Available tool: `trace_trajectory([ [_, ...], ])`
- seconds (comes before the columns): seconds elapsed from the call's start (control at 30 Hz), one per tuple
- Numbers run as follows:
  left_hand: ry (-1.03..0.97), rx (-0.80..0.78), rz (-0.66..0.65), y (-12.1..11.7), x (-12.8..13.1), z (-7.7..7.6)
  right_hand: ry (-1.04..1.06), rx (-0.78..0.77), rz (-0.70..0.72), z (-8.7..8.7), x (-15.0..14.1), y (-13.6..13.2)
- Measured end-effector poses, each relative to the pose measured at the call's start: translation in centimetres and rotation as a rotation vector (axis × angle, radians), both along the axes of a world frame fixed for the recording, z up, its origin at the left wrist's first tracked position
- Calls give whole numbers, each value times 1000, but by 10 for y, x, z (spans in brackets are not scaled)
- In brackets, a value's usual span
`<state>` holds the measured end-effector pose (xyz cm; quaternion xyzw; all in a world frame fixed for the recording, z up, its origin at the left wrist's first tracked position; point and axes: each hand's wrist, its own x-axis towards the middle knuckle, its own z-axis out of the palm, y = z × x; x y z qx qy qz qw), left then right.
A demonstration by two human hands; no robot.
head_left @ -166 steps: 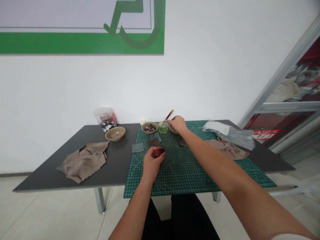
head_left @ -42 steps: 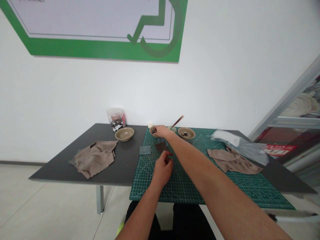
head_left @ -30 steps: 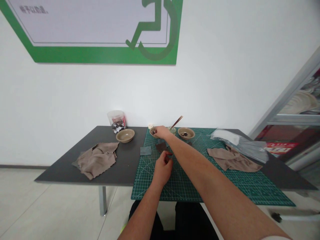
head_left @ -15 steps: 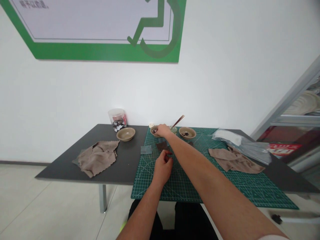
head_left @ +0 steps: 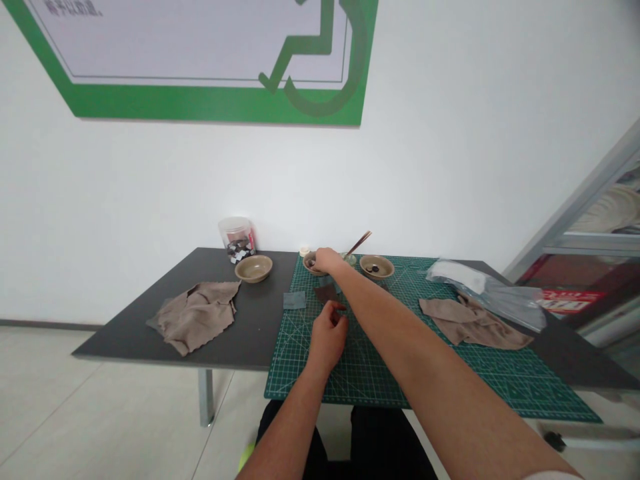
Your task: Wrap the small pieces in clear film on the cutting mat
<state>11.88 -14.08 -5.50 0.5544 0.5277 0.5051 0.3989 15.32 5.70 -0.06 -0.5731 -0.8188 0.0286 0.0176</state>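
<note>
My right hand [head_left: 329, 259] reaches into a small tan bowl [head_left: 307, 268] with dark pieces in it. Its fingers point down at the pieces and look closed; their tips are hidden, so I cannot make out what they grip. Loosely curled, my left hand [head_left: 329, 335] rests low over the green cutting mat [head_left: 300, 363], with a gap between thumb and index finger and nothing visible in it. Just beyond it lies a dark brown square [head_left: 325, 293], partly over a grey-blue one. Another grey-blue square [head_left: 295, 300] is to the left.
Behind my right hand stands a glass jar [head_left: 350, 259] holding thin brown sticks [head_left: 359, 244]. A second bowl [head_left: 377, 267] holds a few dark pieces. Brown cloths [head_left: 203, 317], a plastic bag [head_left: 485, 290], a third bowl [head_left: 254, 269] and a clear tub [head_left: 237, 240] lie around.
My right hand has moved left from the sticks and right-hand bowl into the left bowl, staying there lately. The dark piece formerly at my left fingertips no longer shows. The view has shifted slightly.
</note>
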Motion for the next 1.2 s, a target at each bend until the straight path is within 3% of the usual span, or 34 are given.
trace_trajectory([
  [0.5,35,9,-6,-3,0,2,-24,-53,37,7,-5,3],
  [0.87,18,17,22,0,0,-2,44,-30,-40,20,-3,-6],
  [1.07,-145,8,69,5,0,-8,324,50,13,36,13,-29],
  [1.2,-303,3,109,11,0,-8,668,97,11,26,40,-73],
])
